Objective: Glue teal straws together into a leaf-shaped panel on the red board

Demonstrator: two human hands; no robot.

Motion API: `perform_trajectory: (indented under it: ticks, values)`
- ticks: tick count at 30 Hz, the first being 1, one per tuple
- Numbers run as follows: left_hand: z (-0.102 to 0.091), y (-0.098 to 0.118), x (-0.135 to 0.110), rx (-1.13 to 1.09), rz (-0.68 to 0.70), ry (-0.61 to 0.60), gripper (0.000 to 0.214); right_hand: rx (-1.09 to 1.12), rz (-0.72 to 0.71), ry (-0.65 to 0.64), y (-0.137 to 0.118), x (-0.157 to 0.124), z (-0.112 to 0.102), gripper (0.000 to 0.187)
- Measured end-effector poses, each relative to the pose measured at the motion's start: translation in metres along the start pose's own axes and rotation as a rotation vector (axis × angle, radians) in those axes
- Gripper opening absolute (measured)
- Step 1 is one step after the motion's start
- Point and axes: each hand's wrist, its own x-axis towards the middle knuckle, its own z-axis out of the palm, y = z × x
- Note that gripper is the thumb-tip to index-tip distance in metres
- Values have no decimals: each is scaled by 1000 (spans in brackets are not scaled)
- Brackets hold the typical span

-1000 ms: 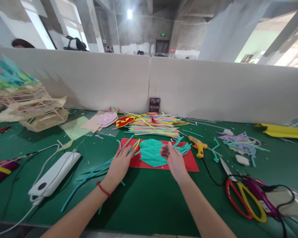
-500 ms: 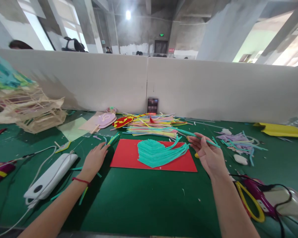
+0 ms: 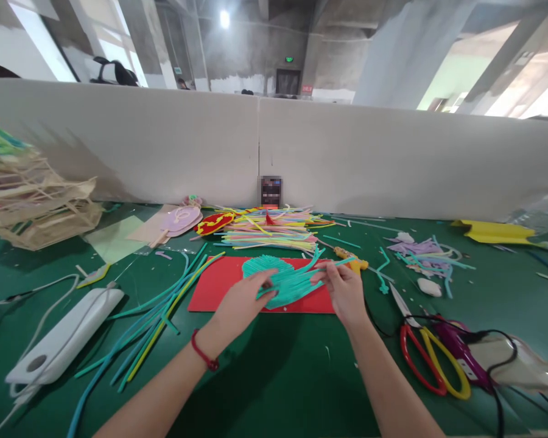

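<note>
A teal leaf-like shape of pipe cleaners lies on a red card, its loose ends trailing right. Over its left part is my left hand, fingers curved with a gap between thumb and forefinger; whether the fingertips touch the shape is unclear. At the shape's right end, my right hand pinches a teal pipe cleaner, whose tip sticks out to the right. Left of the card, loose blue, teal and yellow pipe cleaners lie on the table.
Behind the card lies a pile of coloured pipe cleaners, with a phone propped behind. A yellow glue gun and scissors are at right. A white power bank-like device and a stick frame stand left.
My left hand has left the loose pipe cleaners and moved right over the teal shape. My right hand has moved left and down, still with the teal pipe cleaner. The view has shifted right.
</note>
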Motion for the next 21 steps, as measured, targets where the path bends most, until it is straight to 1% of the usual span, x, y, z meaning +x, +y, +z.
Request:
perform_trajectory:
  ticks: [2, 3, 7, 11, 14, 17, 19, 21]
  values:
    - [11, -3, 3, -145, -50, -147, 28, 28, 45, -19, 5, -1, 0, 37]
    - [16, -5, 4, -223, -70, -208, 26, 43, 68, -34, 7, -1, -1, 36]
    - [26, -12, 3, -525, -118, -372, 30, 66, 126, -86, 14, 0, -5, 36]
    - [30, -14, -2, -700, -151, -442, 41, 32, 189, -137, 15, -2, -5, 34]
    - [32, -12, -5, -778, -163, -480, 44, 8, 244, -213, 14, -7, -2, 33]
    - [35, -10, -7, -834, -166, -515, 47, -16, 258, -260, 15, -11, 2, 29]
    - [37, -10, -8, -874, -188, -524, 48, -54, 239, -255, 17, -11, 2, 28]
    - [39, -10, -9, -922, -211, -530, 49, -102, 190, -213, 22, -10, 1, 25]
